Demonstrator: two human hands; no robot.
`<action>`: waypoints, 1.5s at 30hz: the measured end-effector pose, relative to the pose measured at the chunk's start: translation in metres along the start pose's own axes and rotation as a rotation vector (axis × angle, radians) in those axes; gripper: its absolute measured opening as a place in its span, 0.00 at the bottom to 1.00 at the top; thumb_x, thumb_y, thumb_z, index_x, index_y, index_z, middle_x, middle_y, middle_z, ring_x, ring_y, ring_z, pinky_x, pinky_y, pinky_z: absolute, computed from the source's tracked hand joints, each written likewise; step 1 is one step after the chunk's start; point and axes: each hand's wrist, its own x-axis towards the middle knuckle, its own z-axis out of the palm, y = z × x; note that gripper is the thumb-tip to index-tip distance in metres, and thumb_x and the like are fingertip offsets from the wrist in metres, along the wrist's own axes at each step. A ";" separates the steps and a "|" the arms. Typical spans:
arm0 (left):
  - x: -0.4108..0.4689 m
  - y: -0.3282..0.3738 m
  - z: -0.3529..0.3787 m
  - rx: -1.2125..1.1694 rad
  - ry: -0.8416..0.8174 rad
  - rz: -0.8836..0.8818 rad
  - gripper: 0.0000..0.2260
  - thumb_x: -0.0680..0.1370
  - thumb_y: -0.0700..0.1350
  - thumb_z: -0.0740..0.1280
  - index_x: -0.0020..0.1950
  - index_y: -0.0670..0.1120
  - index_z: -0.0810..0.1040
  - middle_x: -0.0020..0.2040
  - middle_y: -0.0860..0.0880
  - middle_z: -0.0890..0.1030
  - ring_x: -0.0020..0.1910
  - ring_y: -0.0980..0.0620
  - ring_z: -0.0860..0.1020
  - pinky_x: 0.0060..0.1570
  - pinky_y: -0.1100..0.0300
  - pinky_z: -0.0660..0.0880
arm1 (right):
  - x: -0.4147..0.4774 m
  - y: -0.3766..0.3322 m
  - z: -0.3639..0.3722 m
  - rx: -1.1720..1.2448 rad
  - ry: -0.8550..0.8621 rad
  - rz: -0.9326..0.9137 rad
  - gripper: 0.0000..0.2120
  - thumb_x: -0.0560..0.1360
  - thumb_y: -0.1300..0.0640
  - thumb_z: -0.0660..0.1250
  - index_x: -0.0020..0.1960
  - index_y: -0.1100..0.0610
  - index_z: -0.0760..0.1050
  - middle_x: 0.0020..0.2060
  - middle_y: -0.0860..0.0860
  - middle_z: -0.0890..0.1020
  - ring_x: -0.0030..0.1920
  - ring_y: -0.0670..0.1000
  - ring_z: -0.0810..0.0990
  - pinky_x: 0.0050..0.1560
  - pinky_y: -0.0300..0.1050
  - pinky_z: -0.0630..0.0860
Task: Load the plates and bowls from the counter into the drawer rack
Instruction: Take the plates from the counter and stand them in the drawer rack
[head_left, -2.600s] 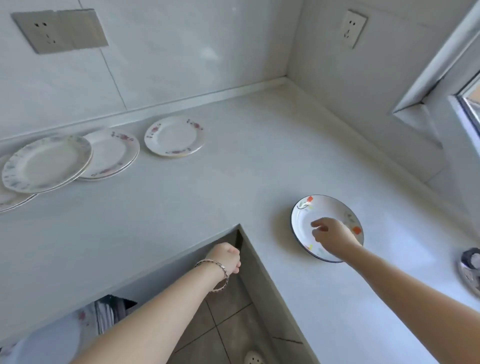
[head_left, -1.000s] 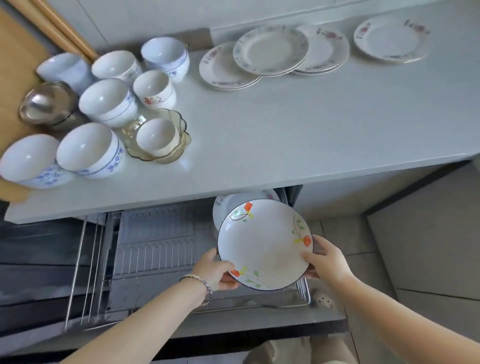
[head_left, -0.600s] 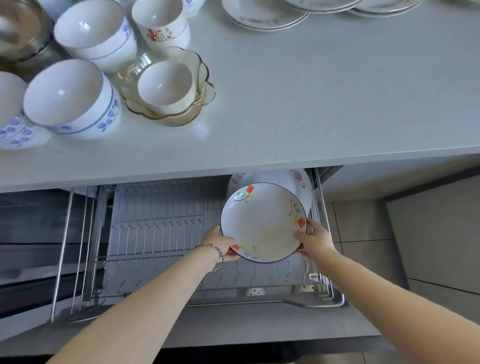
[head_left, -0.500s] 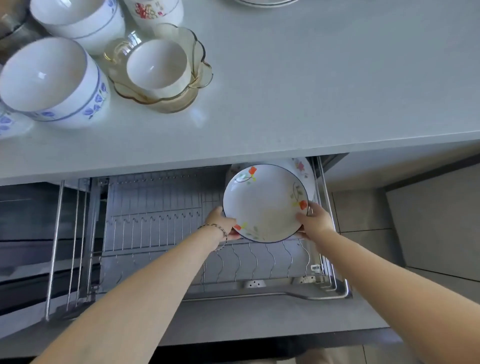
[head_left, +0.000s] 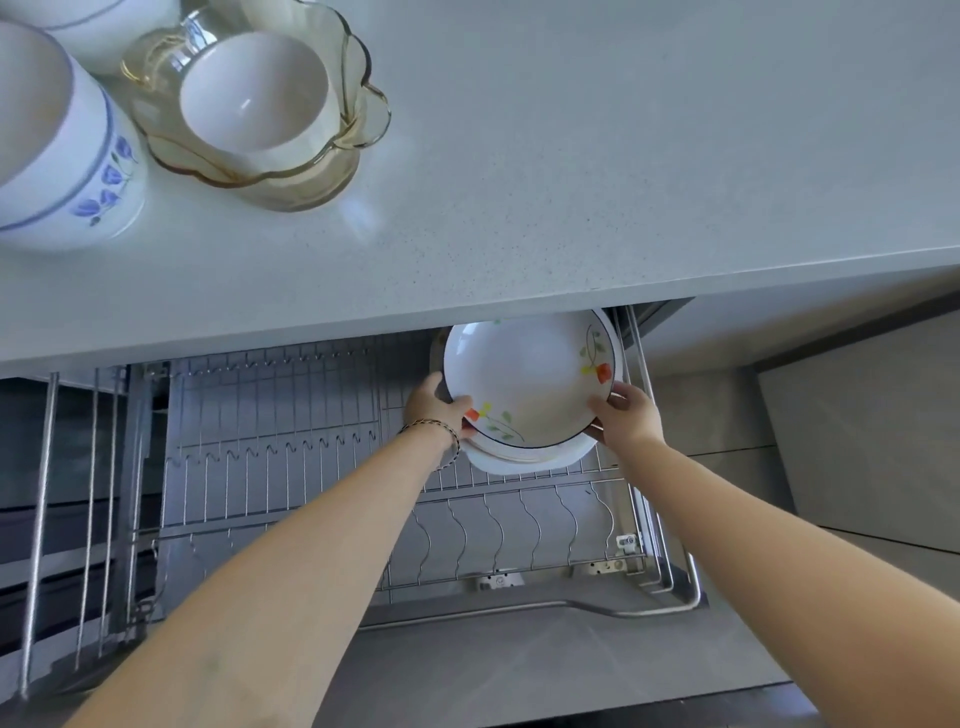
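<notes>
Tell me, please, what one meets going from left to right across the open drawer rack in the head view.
wire dividers → left hand gripping the rim → flowered plate → right hand gripping the opposite rim → rack's right side rail

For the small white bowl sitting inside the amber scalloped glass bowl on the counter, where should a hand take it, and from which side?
Pinch the rim of the small white bowl from above, thumb inside. It stands upright, mouth up, and the amber scalloped glass bowl rings its sides, so a side grasp would likely catch the glass.
</notes>
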 end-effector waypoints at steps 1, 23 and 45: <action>0.000 0.000 0.000 0.006 -0.007 0.013 0.19 0.76 0.32 0.62 0.67 0.40 0.68 0.56 0.40 0.75 0.51 0.42 0.75 0.50 0.48 0.78 | 0.001 0.000 0.000 0.013 0.005 -0.006 0.17 0.77 0.69 0.59 0.65 0.66 0.69 0.53 0.61 0.78 0.48 0.58 0.77 0.45 0.46 0.78; -0.139 0.097 0.072 0.967 -0.302 0.214 0.13 0.75 0.36 0.56 0.35 0.51 0.68 0.36 0.48 0.71 0.37 0.49 0.71 0.39 0.60 0.67 | -0.073 -0.119 -0.138 -1.188 -0.366 -0.193 0.10 0.77 0.57 0.60 0.56 0.55 0.75 0.57 0.54 0.80 0.59 0.55 0.77 0.54 0.41 0.73; -0.261 0.365 0.323 0.372 -0.091 0.268 0.08 0.78 0.39 0.56 0.42 0.46 0.72 0.34 0.49 0.75 0.30 0.54 0.75 0.31 0.64 0.63 | -0.020 -0.421 -0.418 -0.894 -0.168 -0.493 0.10 0.76 0.65 0.56 0.52 0.60 0.73 0.40 0.55 0.79 0.33 0.49 0.76 0.33 0.39 0.71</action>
